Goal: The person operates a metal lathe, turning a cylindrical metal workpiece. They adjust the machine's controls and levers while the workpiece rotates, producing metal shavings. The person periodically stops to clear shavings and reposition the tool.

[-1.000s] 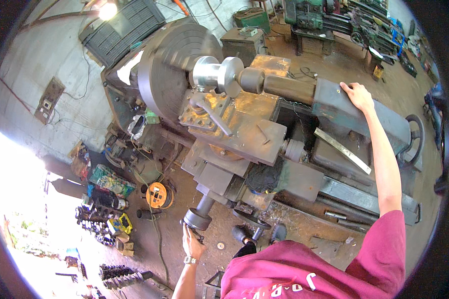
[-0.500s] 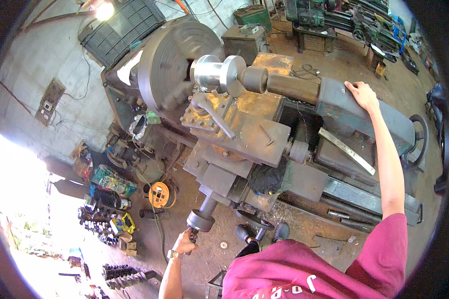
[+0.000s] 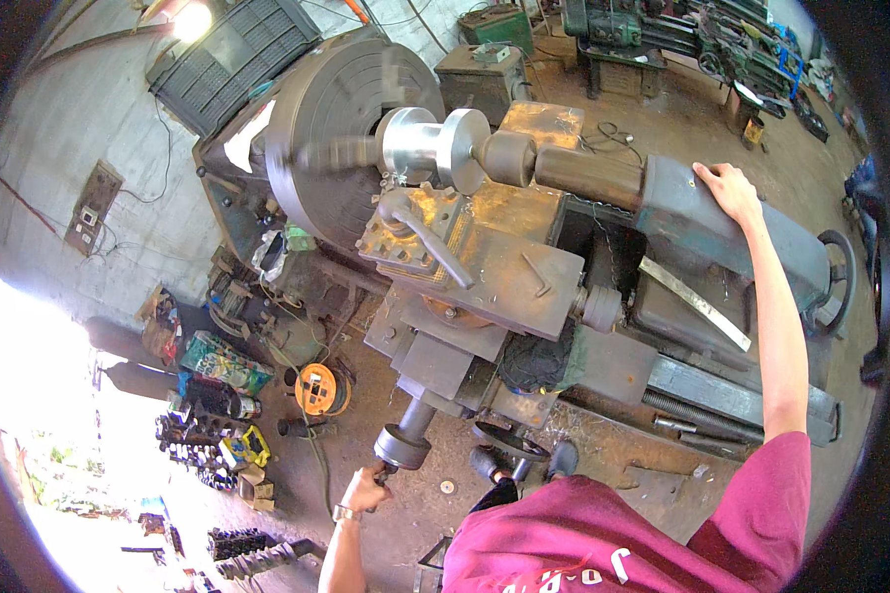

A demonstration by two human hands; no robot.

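Observation:
My left hand (image 3: pixel 364 489), with a watch on its wrist, is closed round the crank handle (image 3: pixel 386 472) below the round dial collar (image 3: pixel 402 447) of a large lathe's cross slide. My right hand (image 3: pixel 730 192) lies with its fingers stretched over the top of the blue-grey tailstock (image 3: pixel 697 212). A shiny spool-shaped metal workpiece (image 3: pixel 420 145) sits between the big chuck (image 3: pixel 331 124) and the tailstock's centre (image 3: pixel 507 158). Chuck jaws look smeared by rotation. Close beside the workpiece stands the tool post (image 3: pixel 415 232) with its clamping lever (image 3: pixel 435 247); the cutting tip is hard to make out.
A flat metal bar (image 3: pixel 695 303) lies across the lathe near the tailstock. Below the carriage is a handwheel (image 3: pixel 509 441), close to my feet. An orange cable reel (image 3: pixel 318 389) and several metal parts stand on the floor at left. Another green lathe (image 3: pixel 653 40) is at the back.
The chuck has turned, and its blurred jaws appear in different places. The whole view has shifted slightly. Both hands keep their places on the crank handle and the tailstock.

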